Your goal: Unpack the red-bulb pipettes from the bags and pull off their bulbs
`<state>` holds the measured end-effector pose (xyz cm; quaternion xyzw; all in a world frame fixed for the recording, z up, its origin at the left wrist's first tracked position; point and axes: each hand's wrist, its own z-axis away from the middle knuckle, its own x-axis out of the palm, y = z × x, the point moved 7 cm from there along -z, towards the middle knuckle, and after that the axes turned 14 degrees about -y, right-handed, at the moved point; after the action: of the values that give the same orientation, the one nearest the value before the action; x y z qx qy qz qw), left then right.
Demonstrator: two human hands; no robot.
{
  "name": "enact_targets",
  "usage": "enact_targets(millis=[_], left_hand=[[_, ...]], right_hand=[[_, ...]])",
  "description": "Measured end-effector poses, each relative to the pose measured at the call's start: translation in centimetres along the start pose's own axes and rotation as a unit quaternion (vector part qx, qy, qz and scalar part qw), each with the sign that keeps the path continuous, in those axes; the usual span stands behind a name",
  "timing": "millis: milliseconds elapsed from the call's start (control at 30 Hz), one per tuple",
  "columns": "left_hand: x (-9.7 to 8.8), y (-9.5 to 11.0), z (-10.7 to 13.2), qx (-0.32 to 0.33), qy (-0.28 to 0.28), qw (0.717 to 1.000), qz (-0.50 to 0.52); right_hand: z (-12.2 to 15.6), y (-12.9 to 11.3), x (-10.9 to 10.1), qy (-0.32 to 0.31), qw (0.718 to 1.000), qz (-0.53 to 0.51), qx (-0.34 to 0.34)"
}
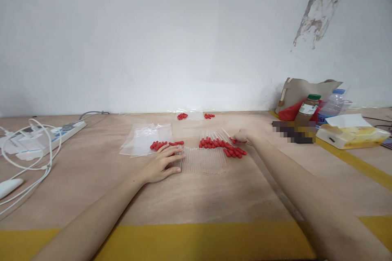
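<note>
My left hand [163, 165] lies with fingers spread at the left end of a row of clear thin tubes [205, 161] on the table. Just beyond the row, several droppers [210, 142] lie side by side, red rubber bulbs toward me and clear stems pointing away. My right hand [244, 136] is closed at the right of this group, its fingertips on the red bulb of a slanting dropper [227, 134]. Loose red bulbs [235, 153] lie just in front of it. More red bulbs [159, 145] sit beyond my left fingers, partly covered by them.
Clear plastic bags [147, 138] lie at the left, and two small red bulb piles [182, 116] lie near the wall. Far left are a power strip [61, 136] and white cables [45, 167]. A tissue pack [349, 130], a green-capped bottle [308, 110] and a bag [306, 87] stand right.
</note>
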<state>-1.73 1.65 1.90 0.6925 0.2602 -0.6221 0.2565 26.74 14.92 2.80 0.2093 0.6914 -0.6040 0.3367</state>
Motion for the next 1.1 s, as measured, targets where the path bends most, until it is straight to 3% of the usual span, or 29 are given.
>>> enact_targets(millis=[100,200,267,333,367,433,533,667,767,1100], left_hand=[[-0.2,0.1,0.2,0.001,-0.005,1.000,0.002],[-0.8,0.1,0.4,-0.006,0.027,1.000,-0.003],[-1.6,-0.2,0.6,-0.034,0.093,0.995,0.002],[-2.5,-0.6,1.0,-0.080,0.169,0.982,0.024],[-2.7,-0.7,1.3,-0.101,0.201,0.974,0.038],[-3.0,-0.4,1.5,-0.125,0.240,0.961,0.064],[-2.9,1.5,1.0,-0.100,0.236,0.965,0.060],[-2.0,5.1,-0.2,-0.026,0.194,0.981,-0.005],[-1.2,6.6,-0.8,-0.001,0.173,0.984,-0.040],[-1.2,7.3,-0.6,-0.013,0.173,0.983,-0.059]], right_hand=[[0.4,-0.3,-1.1,-0.047,0.997,-0.016,0.053],[1.5,-1.8,-2.5,-0.060,0.996,-0.043,0.045],[2.9,-3.4,-3.0,-0.035,0.998,-0.057,-0.008],[5.2,-5.5,-3.0,0.047,0.991,-0.035,-0.120],[6.6,-6.4,-2.4,0.089,0.981,0.009,-0.174],[9.4,-8.1,0.3,0.110,0.948,0.135,-0.266],[12.8,-9.1,4.4,0.146,0.901,0.230,-0.339],[14.7,-9.6,7.4,0.155,0.873,0.252,-0.388],[14.9,-9.8,7.9,0.153,0.869,0.238,-0.407],[15.0,-9.8,8.1,0.123,0.874,0.258,-0.394]])
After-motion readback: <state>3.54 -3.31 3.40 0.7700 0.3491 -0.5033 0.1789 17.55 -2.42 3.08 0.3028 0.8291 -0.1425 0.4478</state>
